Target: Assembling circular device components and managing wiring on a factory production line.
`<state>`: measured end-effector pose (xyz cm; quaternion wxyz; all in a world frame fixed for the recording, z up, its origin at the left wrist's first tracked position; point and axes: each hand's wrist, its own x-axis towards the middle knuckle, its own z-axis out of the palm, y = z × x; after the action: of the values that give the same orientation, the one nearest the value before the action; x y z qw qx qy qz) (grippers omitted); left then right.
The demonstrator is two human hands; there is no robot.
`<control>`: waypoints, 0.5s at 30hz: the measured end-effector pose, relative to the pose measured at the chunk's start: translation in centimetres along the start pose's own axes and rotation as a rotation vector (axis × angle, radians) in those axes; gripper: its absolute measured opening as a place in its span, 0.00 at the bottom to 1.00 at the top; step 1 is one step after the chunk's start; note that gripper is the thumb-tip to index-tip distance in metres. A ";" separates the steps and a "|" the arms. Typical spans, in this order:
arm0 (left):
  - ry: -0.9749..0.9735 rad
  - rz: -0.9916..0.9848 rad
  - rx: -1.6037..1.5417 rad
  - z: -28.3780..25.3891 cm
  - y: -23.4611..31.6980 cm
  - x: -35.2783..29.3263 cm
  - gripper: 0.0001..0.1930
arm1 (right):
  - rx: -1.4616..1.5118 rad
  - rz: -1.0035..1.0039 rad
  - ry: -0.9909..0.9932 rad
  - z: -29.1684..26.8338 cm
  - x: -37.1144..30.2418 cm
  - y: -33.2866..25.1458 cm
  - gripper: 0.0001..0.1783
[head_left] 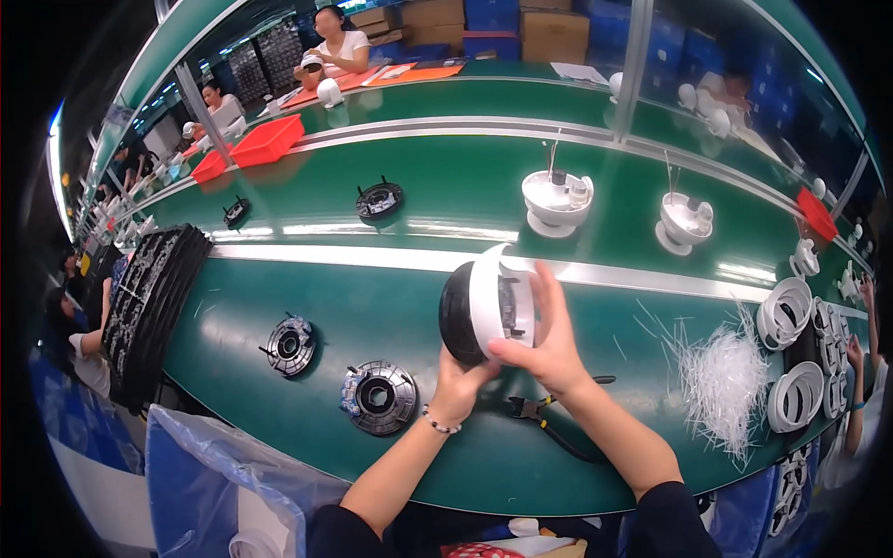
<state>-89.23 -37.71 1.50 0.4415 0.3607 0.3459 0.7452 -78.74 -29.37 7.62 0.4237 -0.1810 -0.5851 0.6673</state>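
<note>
Above the green bench, both hands grip one rounded assembly. A black round base [458,316] makes up its left side, and a white ring-shaped shell [485,302] fits against it on the right. My left hand [453,391] is closed around the base from below, a beaded bracelet on its wrist. My right hand [553,349] holds the shell from the right, thumb pressed on its lower edge. Under my right forearm lie cutting pliers [563,441], partly covered by it. Two black discs with circuit parts, one nearer [398,398] and one farther [294,346], rest to the left.
Clear plastic strips [726,381] lie heaped at right, beside white rings [795,397]. Stacked black trays [153,307] stand at left. Beyond the metal rail, white housings [556,202] and a black disc [379,199] sit on the green line. A plastic-lined blue bin [200,465] is at lower left.
</note>
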 end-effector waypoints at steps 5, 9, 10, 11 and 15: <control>-0.201 -0.216 -0.627 -0.2 2.9 1.0 0.38 | -0.463 -0.173 -0.181 -0.7 -0.9 0.3 0.66; 0.100 -0.276 -0.524 -0.6 2.5 1.6 0.34 | -0.725 -0.192 -0.205 -0.2 -1.3 -1.0 0.67; 0.103 -0.262 -0.544 -0.4 2.6 1.7 0.32 | -0.667 -0.152 -0.196 -0.4 -1.1 -1.0 0.67; 0.106 -0.249 -0.563 -0.2 2.6 1.6 0.30 | -0.609 -0.111 -0.185 -0.5 -1.0 -0.9 0.67; 0.012 -0.255 -0.550 1.0 2.7 1.8 0.32 | -0.696 -0.103 -0.200 -0.7 -1.5 -1.0 0.66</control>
<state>-90.16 -36.86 4.66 0.6104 0.1770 0.1763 0.7516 -77.02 -30.13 7.96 0.3104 -0.2186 -0.8241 0.4204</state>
